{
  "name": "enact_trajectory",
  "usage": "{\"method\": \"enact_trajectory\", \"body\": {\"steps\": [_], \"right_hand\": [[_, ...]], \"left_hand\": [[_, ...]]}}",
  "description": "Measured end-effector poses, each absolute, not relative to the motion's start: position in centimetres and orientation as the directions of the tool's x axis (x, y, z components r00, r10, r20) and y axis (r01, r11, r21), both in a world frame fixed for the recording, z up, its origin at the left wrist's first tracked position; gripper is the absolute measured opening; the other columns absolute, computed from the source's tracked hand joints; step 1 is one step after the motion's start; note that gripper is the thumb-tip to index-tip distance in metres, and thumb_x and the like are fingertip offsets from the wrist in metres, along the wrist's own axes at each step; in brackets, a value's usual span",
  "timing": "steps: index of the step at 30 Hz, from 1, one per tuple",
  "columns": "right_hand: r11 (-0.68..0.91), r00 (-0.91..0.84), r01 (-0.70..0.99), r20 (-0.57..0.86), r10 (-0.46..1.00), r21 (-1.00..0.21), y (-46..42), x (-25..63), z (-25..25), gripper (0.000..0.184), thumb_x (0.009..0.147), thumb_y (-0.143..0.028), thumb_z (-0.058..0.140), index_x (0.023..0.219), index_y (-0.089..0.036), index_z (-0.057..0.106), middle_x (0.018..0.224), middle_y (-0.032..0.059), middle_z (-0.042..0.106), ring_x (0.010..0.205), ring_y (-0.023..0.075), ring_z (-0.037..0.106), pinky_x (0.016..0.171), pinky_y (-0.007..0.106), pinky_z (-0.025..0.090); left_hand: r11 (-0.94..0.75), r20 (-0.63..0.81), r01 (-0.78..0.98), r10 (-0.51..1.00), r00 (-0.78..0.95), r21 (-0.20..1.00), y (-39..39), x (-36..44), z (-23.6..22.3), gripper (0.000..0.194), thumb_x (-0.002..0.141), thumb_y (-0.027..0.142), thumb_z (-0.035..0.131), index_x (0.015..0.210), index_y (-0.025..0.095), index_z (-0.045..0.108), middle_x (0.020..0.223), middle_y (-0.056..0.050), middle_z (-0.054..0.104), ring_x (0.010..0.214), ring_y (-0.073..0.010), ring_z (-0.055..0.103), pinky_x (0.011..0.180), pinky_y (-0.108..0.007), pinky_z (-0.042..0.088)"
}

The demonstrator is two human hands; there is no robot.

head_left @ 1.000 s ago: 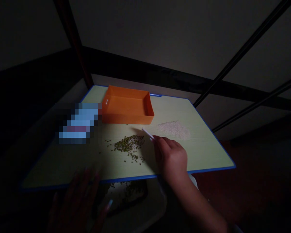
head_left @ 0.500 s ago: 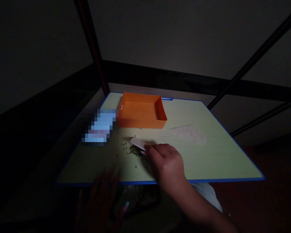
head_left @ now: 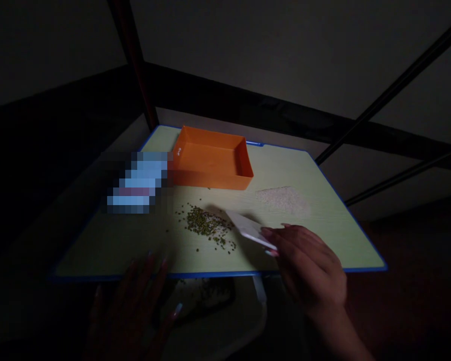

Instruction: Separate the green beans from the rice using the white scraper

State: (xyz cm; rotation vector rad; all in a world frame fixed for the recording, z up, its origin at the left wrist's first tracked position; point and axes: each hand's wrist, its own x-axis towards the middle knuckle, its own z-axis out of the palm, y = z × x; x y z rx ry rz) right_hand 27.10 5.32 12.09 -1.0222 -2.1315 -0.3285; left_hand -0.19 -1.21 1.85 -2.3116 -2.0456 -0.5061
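My right hand (head_left: 311, 265) pinches a thin, flat white scraper (head_left: 250, 229) by its right end. The scraper is tilted, and its far end points left toward a loose heap of small green beans (head_left: 203, 220), which look like mung beans. Several beans lie scattered around that heap. In the dark at the table's near edge, my left hand (head_left: 131, 301) has its fingers spread and holds nothing I can see. A pile of fine whitish grains (head_left: 285, 199) lies to the right, beyond my right hand.
An orange open box (head_left: 212, 179) stands at the back of the pale, blue-edged table (head_left: 315, 170). A bright pixelated rectangle (head_left: 143, 178) is to its left. Below the near edge, a dim surface (head_left: 244, 316) bears dark bits. A wall (head_left: 285, 60) rises behind.
My right hand has moved right with the scraper, off the green beans, so more of the heap shows. The view has shifted slightly. My left hand stays spread at the near edge.
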Motion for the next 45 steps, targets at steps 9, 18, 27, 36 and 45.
{"method": "enact_trajectory", "body": {"steps": [9, 18, 27, 36, 45], "right_hand": [[0.658, -0.5, 0.752, 0.622, 0.603, -0.034, 0.8, 30.8, 11.0, 0.023, 0.095, -0.007, 0.049, 0.107, -0.012, 0.068, 0.093, 0.0095, 0.079, 0.098, 0.0161, 0.072, 0.093, 0.033, 0.056], [0.685, -0.517, 0.722, 0.583, 0.627, -0.095, 0.1, 30.1, 10.7, 0.026, 0.097, -0.006, 0.045, 0.108, -0.007, 0.068, 0.1, 0.0128, 0.078, 0.107, 0.0156, 0.069, 0.099, 0.036, 0.051], [0.684, -0.522, 0.727, 0.595, 0.611, -0.064, 0.0, 30.0, 10.3, 0.026, 0.097, -0.006, 0.046, 0.107, -0.01, 0.069, 0.099, 0.0112, 0.079, 0.103, 0.0158, 0.071, 0.101, 0.039, 0.051], [0.675, -0.508, 0.735, 0.602, 0.616, -0.07, 0.1, 29.8, 10.0, 0.024, 0.096, -0.004, 0.047, 0.102, -0.008, 0.07, 0.099, 0.0139, 0.079, 0.103, 0.016, 0.071, 0.102, 0.041, 0.048], [0.687, -0.524, 0.723, 0.595, 0.609, -0.067, -0.2, 29.6, 10.3, 0.021, 0.095, -0.005, 0.051, 0.1, -0.008, 0.071, 0.096, 0.0127, 0.079, 0.102, 0.0169, 0.072, 0.108, 0.045, 0.043]], "left_hand": [[-0.166, 0.274, 0.955, 0.957, 0.096, 0.245, -0.8, -0.5, 1.7, 0.062, 0.091, 0.034, 0.038, 0.148, 0.034, 0.012, 0.161, -0.005, 0.031, 0.154, -0.0187, 0.006, 0.127, -0.057, 0.006], [-0.148, 0.26, 0.959, 0.962, 0.083, 0.242, -0.8, -0.2, 2.1, 0.061, 0.092, 0.033, 0.039, 0.147, 0.034, 0.015, 0.161, -0.005, 0.031, 0.154, -0.0204, 0.01, 0.127, -0.058, 0.006], [-0.152, 0.261, 0.951, 0.962, 0.08, 0.268, -0.8, -0.1, 2.3, 0.061, 0.092, 0.034, 0.036, 0.148, 0.036, 0.011, 0.162, -0.001, 0.029, 0.154, -0.0172, 0.007, 0.127, -0.055, 0.003], [-0.15, 0.246, 0.952, 0.966, 0.084, 0.267, -0.9, -0.1, 2.4, 0.062, 0.092, 0.033, 0.038, 0.148, 0.036, 0.012, 0.16, -0.004, 0.031, 0.153, -0.0229, 0.013, 0.126, -0.061, 0.009], [-0.148, 0.242, 0.958, 0.966, 0.087, 0.244, -0.7, 0.0, 2.4, 0.063, 0.091, 0.032, 0.04, 0.147, 0.036, 0.011, 0.159, -0.005, 0.032, 0.153, -0.0234, 0.013, 0.125, -0.064, 0.01]]}}
